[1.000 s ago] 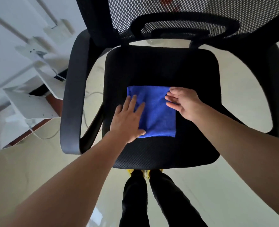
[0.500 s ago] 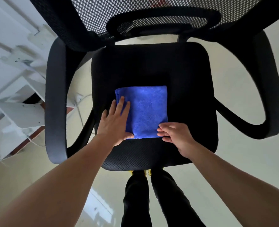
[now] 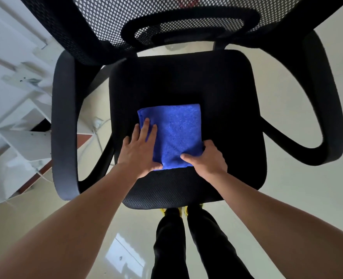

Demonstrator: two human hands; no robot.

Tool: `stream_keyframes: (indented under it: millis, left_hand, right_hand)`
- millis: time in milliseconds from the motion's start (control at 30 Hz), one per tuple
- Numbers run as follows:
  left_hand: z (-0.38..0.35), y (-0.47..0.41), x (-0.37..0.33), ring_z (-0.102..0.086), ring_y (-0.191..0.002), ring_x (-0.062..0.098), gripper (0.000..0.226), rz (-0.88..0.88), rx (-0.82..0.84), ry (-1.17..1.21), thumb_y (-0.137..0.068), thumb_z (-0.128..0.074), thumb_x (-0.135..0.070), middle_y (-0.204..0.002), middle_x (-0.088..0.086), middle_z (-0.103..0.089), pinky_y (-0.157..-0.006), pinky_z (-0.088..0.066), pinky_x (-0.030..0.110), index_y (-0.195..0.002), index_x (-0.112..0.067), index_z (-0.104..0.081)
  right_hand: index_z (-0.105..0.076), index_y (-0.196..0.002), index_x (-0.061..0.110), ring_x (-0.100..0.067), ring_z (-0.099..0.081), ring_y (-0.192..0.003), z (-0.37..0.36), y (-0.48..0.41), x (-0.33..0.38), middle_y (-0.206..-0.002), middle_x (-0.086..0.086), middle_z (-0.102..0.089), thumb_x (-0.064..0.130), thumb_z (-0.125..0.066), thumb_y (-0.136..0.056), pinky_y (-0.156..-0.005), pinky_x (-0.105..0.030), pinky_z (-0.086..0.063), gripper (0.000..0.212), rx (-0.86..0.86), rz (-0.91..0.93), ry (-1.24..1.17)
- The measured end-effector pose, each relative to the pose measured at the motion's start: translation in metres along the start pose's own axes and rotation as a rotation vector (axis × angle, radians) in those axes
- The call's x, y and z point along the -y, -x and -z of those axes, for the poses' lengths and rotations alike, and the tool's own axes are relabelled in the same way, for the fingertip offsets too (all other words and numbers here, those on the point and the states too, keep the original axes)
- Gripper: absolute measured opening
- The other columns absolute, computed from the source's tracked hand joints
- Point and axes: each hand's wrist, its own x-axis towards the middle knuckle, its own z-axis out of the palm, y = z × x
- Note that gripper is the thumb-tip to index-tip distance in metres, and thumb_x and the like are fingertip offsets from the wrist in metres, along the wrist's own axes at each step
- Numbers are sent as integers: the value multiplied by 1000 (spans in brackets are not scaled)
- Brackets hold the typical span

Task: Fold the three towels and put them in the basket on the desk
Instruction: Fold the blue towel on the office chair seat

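The blue towel (image 3: 176,133) lies on the black chair seat (image 3: 186,81), close to the front edge. It is folded into a small, neat square.

The left hand (image 3: 140,152) lies flat on the left side of the towel. Its fingers are straight and it presses the cloth down. It holds nothing. The right hand (image 3: 209,160) is at the near right corner. Its thumb is on top of the cloth and its fingers seem to curl round the edge, so it looks like it is pinching that corner.

I think the folding of this towel is almost done. It may need one more fold or just a pat. Then it has to be picked up and carried off, because it is not in the basket yet.

No basket and no tabletop can be seen, and no other towels. So I cannot tell if the other two are done.

The chair has a mesh back (image 3: 166,15) and two curved armrests (image 3: 65,121). White shelves (image 3: 25,137) stand to the left on a shiny floor (image 3: 287,198). The person's dark trouser legs (image 3: 170,238) show below the seat.
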Motion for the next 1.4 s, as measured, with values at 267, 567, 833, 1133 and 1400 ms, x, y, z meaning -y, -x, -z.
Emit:
stream_keyframes:
  millis: [267, 567, 833, 1133, 1400]
  left_hand:
    - [36, -3, -39, -50, -106, 26, 27, -235, -345, 203, -93, -51, -22, -117, 4, -60, -91, -41, 39, -114, -14, -67]
    - [56, -68, -61, -62, -67, 19, 18, 267, 79, 1121, -91, -56, -1, -85, 14, -67, -60, -55, 22, -106, 2, -65]
    - [82, -89, -68, -67, -91, 30, 83, 511, 308, 1205, -87, -30, -74, -97, 16, -70, -79, -56, 42, -103, 0, -65]
    - [82, -82, -79, -61, -94, 24, 33, 521, 156, 1231, -77, -69, -14, -109, 8, -58, -57, -56, 32, -108, -11, -59]
    - [22, -18, -55, -62, -89, 22, 39, 460, -70, 1325, -77, -60, 8, -96, 5, -61, -63, -56, 33, -110, -12, -51]
  right_hand:
    - [-70, -96, 12, -21, -70, -89, 77, -34, -24, -95, -6, -74, 20, -83, -69, -78, -38, -58, 31, 76, -69, -448]
    - [-58, -120, 16, -20, -71, -96, 49, -29, -53, -111, -2, -72, 15, -82, -75, -77, -34, -55, 50, 154, -253, -972]
    - [-57, -114, 15, -20, -68, -97, 55, -35, -57, -107, -2, -68, 6, -76, -76, -81, -41, -57, 43, -15, 221, -689]
    - [-63, -104, 20, -28, -62, -91, 49, -31, -72, -115, -4, -59, 12, -66, -76, -50, -23, -35, 29, -353, 840, 415]
    - [-71, -108, 24, -28, -58, -84, 52, -26, -101, -102, -7, -61, 11, -60, -73, -59, -33, -50, 38, -397, 995, 568]
